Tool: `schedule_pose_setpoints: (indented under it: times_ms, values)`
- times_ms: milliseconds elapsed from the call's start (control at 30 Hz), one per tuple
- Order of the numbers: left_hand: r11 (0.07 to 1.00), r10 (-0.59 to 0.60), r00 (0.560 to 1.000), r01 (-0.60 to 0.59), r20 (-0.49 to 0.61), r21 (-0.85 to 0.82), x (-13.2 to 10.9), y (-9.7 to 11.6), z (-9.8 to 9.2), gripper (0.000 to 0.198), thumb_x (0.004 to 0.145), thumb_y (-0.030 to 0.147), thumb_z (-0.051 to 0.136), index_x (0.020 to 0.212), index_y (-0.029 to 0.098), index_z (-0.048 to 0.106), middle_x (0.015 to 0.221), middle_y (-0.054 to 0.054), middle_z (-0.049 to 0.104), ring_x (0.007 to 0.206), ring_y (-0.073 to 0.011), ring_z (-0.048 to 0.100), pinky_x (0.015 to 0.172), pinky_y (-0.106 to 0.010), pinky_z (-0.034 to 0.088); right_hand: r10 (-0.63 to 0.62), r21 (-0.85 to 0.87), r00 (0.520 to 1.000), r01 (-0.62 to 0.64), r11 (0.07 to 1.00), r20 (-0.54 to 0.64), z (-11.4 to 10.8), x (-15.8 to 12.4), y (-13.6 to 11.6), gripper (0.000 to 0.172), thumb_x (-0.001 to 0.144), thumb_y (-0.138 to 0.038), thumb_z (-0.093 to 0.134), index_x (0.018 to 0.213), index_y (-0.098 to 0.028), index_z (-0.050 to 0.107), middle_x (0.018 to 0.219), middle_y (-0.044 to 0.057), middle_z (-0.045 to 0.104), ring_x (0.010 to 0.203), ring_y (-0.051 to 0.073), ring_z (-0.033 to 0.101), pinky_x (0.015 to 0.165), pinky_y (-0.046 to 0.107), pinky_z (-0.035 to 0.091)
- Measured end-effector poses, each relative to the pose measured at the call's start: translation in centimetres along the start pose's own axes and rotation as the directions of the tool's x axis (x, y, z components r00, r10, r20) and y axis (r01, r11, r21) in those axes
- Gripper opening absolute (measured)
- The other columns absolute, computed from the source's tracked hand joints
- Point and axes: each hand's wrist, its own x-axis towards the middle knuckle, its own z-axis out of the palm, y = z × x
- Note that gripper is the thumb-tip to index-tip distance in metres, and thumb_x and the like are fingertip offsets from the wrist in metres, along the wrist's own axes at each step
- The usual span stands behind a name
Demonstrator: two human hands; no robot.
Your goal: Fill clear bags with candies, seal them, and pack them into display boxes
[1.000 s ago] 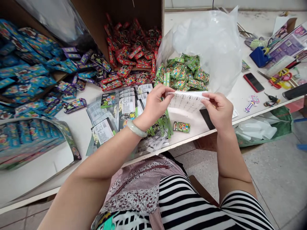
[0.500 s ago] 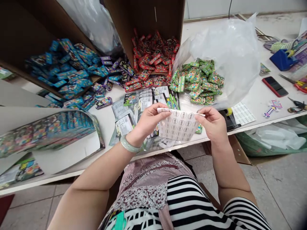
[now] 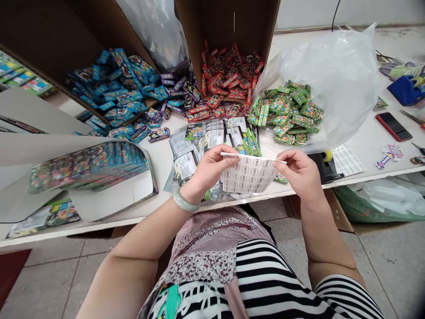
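Note:
My left hand [image 3: 210,170], with a pale jade bangle [image 3: 185,200] on the wrist, pinches the left end of a white sheet of printed round labels [image 3: 249,174]. My right hand [image 3: 299,173] pinches its right end, and the sheet hangs bowed between them. A strip of backing seems to be peeling along the sheet's top edge. Below my left hand lies a fanned stack of flat packets with white barcode labels [image 3: 212,139]. Green candy packets [image 3: 283,115] are heaped beyond the sheet.
Red packets fill an open cardboard box [image 3: 229,26], and blue packets lie in another [image 3: 113,84]. Purple packets are spilled on the white table [image 3: 159,195]. A clear plastic bag [image 3: 328,79], a red-cased phone [image 3: 394,126] and a spare label sheet [image 3: 347,159] lie to the right.
The label sheet has turned from a curled, edge-on view to face me, its round labels showing. The view has shifted, so the table contents appear further right and lower.

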Motion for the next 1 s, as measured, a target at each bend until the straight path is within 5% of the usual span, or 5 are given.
schedule_pose_setpoints:
  times_ms: [233, 400, 567, 767, 1000]
  values:
    - [0.999, -0.033, 0.995, 0.03, -0.09, -0.04, -0.5, -0.1, -0.2, 0.03, 0.059, 0.033, 0.09, 0.074, 0.018, 0.068, 0.065, 0.005, 0.061, 0.057, -0.0064, 0.053, 0.055, -0.019, 0.041, 0.052, -0.078, 0.998, -0.049, 0.996, 0.04, 0.4, -0.1, -0.8, 0.02, 0.083, -0.038, 0.074, 0.074, -0.022, 0.064, 0.064, -0.002, 0.062, 0.057, 0.013, 0.057, 0.052, 0.026, 0.045]
    - [0.998, -0.054, 0.995, 0.05, -0.086, -0.048, -0.7, 0.0, -0.4, 0.03, 0.057, 0.032, 0.09, 0.076, 0.019, 0.07, 0.067, 0.004, 0.065, 0.059, -0.0084, 0.058, 0.058, -0.021, 0.046, 0.033, -0.014, 0.999, -0.033, 0.999, 0.03, 0.4, 0.0, -0.5, 0.014, 0.079, -0.032, 0.076, 0.084, -0.023, 0.067, 0.077, -0.001, 0.069, 0.069, 0.015, 0.064, 0.062, 0.027, 0.052]
    - [0.999, -0.035, 0.997, 0.035, -0.069, 0.008, -1.1, 0.1, -0.3, 0.026, 0.062, 0.033, 0.088, 0.078, 0.019, 0.073, 0.071, 0.002, 0.069, 0.062, -0.0099, 0.06, 0.061, -0.023, 0.05, 0.059, -0.107, 0.988, -0.044, 0.993, 0.144, 0.2, 0.4, -1.0, 0.021, 0.078, -0.034, 0.077, 0.094, -0.022, 0.071, 0.088, 0.002, 0.073, 0.08, 0.018, 0.067, 0.072, 0.031, 0.055]
    - [0.998, 0.025, 0.998, -0.021, -0.054, 0.066, -1.4, 0.1, -0.3, 0.022, 0.067, 0.032, 0.086, 0.081, 0.019, 0.075, 0.075, 0.001, 0.071, 0.066, -0.0108, 0.063, 0.064, -0.023, 0.051, 0.091, -0.243, 0.977, -0.042, 0.969, 0.194, 0.6, 0.9, -2.4, 0.015, 0.078, -0.03, 0.073, 0.071, -0.02, 0.064, 0.067, -0.002, 0.066, 0.063, 0.014, 0.059, 0.06, 0.026, 0.046]
    - [0.998, -0.028, 0.999, 0.03, -0.041, 0.059, -1.6, 0.2, -0.4, 0.027, 0.066, 0.035, 0.087, 0.082, 0.019, 0.073, 0.074, 0.001, 0.07, 0.063, -0.0099, 0.061, 0.061, -0.022, 0.05, 0.089, -0.243, 0.979, -0.043, 0.969, 0.184, 0.5, 0.9, -2.2, 0.018, 0.078, -0.033, 0.074, 0.07, -0.02, 0.065, 0.066, -0.002, 0.066, 0.062, 0.013, 0.057, 0.059, 0.026, 0.045]
